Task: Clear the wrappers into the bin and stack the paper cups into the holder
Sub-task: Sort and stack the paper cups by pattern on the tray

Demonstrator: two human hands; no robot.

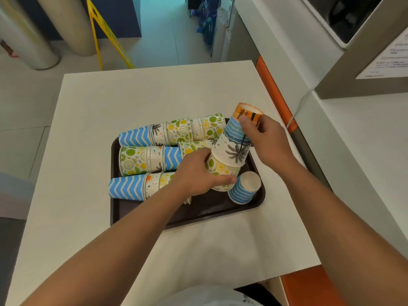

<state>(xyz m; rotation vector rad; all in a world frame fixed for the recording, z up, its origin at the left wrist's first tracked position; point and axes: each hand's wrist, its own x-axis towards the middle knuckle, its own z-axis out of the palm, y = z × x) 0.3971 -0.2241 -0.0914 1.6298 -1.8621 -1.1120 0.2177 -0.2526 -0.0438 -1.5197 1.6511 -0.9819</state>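
I'm nesting cups: my left hand [196,173] fingers clasp the stack [229,151] base, right hand [262,138] fingers pinch its top above the tray [198,213]. Next, seat the striped cup [244,187] just right of my left fingers.

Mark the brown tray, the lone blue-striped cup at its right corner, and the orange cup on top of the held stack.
brown tray [198,214]: head view, bare floor near its front rim.
blue-striped cup [240,193]: head view, striped side wall.
orange cup [250,111]: head view, upper side wall.
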